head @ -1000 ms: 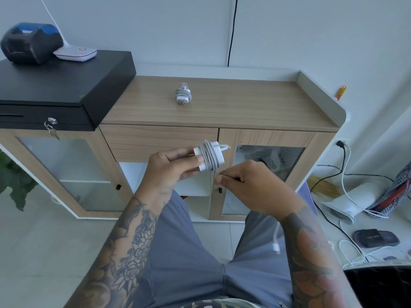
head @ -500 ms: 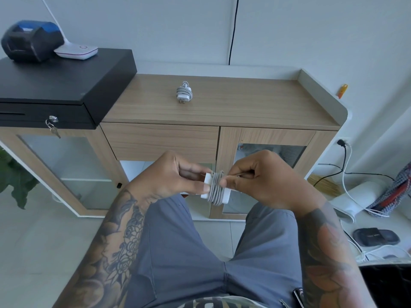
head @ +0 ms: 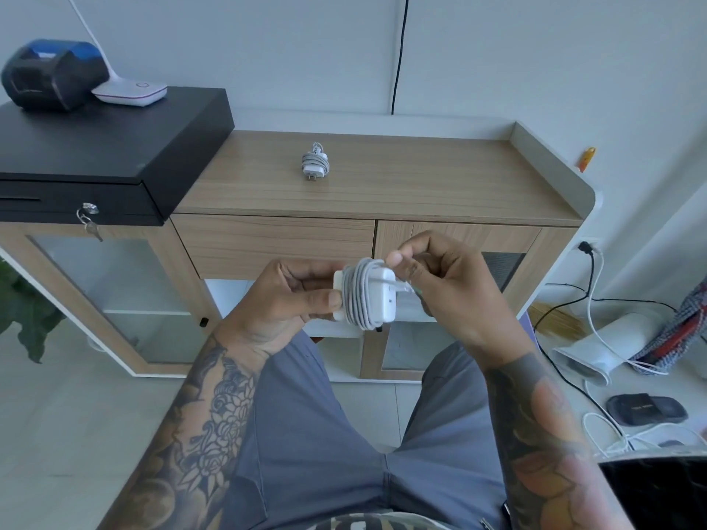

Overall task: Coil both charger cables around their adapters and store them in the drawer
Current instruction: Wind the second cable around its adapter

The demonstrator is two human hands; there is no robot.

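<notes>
White cable turns now cover most of the charger adapter (head: 369,294), which the left hand (head: 294,300) grips by its left end, thumb below and fingers curled behind. The right hand (head: 443,288) pinches the short free cable end (head: 401,288) against the adapter's right face. One second ago a loose length of cable ran down from the adapter to the right hand; that slack is now taken up, and the assembly has moved lower and nearer the body. Judgement: the coiling of this second charger is nearly complete, and only the securing of the tail remains. Far from the hands, the first coiled charger (head: 315,162) lies on the wooden cabinet top (head: 421,185), prongs toward the viewer. The drawer (head: 273,239) below the top is closed, so both chargers remain to be stored. A black cash drawer (head: 103,147) occupies the left end of the cabinet.
</notes>
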